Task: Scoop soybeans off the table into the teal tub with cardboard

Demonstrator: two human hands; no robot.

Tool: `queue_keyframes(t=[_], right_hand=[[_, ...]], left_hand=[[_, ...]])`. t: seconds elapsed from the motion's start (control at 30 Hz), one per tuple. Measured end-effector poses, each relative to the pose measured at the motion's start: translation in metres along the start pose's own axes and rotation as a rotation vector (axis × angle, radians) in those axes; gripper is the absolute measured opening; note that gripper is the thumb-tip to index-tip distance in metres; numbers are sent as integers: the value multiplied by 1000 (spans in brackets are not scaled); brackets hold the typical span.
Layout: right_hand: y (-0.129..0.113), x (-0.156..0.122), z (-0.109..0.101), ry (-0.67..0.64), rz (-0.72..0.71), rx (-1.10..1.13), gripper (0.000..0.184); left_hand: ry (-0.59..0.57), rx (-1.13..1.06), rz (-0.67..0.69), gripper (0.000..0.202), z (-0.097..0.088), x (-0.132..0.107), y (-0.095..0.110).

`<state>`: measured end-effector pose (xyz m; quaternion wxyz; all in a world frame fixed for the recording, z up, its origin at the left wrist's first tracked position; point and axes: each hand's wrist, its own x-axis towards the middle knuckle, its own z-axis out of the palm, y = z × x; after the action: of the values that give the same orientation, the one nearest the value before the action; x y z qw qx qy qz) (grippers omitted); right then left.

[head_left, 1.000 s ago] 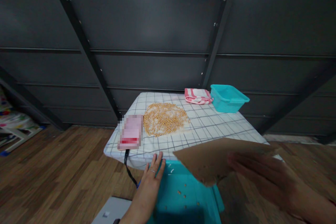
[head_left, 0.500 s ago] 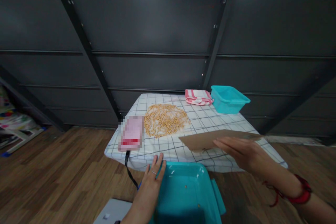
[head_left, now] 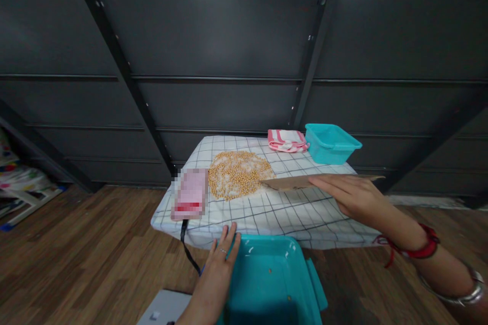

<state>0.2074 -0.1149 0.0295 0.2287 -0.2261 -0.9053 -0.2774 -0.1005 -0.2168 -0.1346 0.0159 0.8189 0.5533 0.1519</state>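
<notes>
My left hand [head_left: 221, 259] rests with fingers together on the left rim of a teal plastic tub [head_left: 272, 277] held just below the table's near edge; a few beans lie in the tub. My right hand [head_left: 348, 195] grips a flat brown piece of cardboard [head_left: 305, 181], seen nearly edge-on above the checked tablecloth [head_left: 290, 208]. The cardboard's left tip is at the right edge of a heap of yellow beans mixed with white grains [head_left: 238, 172] spread on the cloth.
A pink blurred packet [head_left: 189, 194] with a black strap lies at the table's left edge. At the back right are a folded pink-and-white cloth [head_left: 286, 140] and a second teal tub [head_left: 331, 143]. Dark metal wall behind, wooden floor around, grey device [head_left: 162, 310] below.
My right hand has carried the cardboard away from over the near tub, forward and left across the table to the edge of the bean heap, flattening it. The left hand has stayed put.
</notes>
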Motion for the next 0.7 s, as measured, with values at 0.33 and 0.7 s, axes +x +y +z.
queue_keyframes(t=[0.33,0.7], right_hand=[[-21,20,26,-24,-109,-57,37],[-25,1,17,-59,-30,-14,41]], left_hand=[[26,3,2,81,7,-1,-4],[-4,4,-9,82,2,-1,-2]])
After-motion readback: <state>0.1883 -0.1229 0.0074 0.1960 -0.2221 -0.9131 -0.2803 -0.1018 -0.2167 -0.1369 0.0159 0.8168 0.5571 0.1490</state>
